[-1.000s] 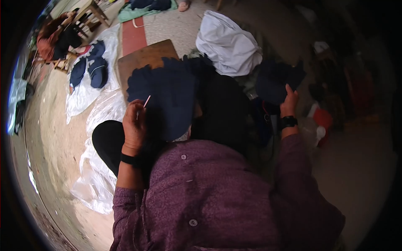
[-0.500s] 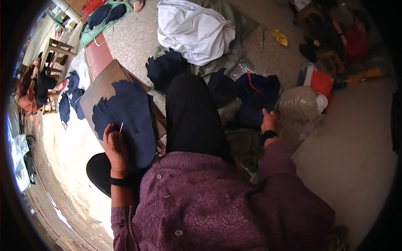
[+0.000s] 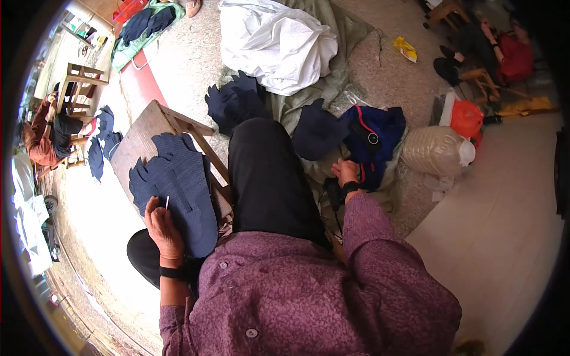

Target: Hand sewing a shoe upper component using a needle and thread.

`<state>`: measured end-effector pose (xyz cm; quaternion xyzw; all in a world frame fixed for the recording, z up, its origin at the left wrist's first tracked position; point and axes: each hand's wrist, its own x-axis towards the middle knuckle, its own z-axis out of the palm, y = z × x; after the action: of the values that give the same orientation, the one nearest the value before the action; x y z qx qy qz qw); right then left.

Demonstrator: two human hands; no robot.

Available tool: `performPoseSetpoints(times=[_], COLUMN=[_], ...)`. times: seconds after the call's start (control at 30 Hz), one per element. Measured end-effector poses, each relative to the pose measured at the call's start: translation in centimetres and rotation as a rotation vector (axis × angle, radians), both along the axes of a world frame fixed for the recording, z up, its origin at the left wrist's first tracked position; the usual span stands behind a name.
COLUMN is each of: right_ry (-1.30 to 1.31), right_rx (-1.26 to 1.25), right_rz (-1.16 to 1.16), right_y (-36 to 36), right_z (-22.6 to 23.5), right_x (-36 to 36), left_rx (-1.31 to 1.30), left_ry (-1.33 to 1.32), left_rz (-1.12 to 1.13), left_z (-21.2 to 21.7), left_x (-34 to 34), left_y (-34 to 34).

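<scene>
— On the wooden stool point(image 3: 148, 133), what has your left hand point(image 3: 161, 228) got?
— Fingers pinched on a thin stick point(image 3: 167, 203), over the navy fabric point(image 3: 178, 184).
— And your right hand point(image 3: 345, 172)?
— Curled, grip unclear; steady the fabric's near edge.

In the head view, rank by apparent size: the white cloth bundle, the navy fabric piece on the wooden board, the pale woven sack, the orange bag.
1. White cloth bundle
2. Navy fabric piece under the left hand; it lies nearer the camera, so its lead over the rest is unsure.
3. Pale woven sack
4. Orange bag
</scene>
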<state>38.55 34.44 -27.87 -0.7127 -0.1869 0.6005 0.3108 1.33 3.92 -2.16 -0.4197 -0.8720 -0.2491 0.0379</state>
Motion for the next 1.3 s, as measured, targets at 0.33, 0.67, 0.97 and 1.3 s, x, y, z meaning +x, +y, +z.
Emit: performPoseSetpoints(times=[0.33,0.67,0.97,1.3], right_ry=[0.061,0.946,1.176,1.262], right_rx=[0.534,1.845,1.779,1.720], right_rz=[0.715,0.934,0.995,1.074], right_y=[2.0,-3.9,-9.0,-9.6], right_z=[10.4,50.2,50.6,53.3], right_x=[-5.5,-20.4,-20.4,-21.7], left_rx=[0.114,0.227,0.322,0.284], left_ry=[0.044,0.080,0.128,0.110], left_rz=[-0.066,-0.096,-0.157,-0.128], left_z=[0.7,-0.3,-0.9,0.0], left_x=[0.2,-0.9,-1.6,-1.8], left_y=[0.3,0.1,-0.4,-1.6])
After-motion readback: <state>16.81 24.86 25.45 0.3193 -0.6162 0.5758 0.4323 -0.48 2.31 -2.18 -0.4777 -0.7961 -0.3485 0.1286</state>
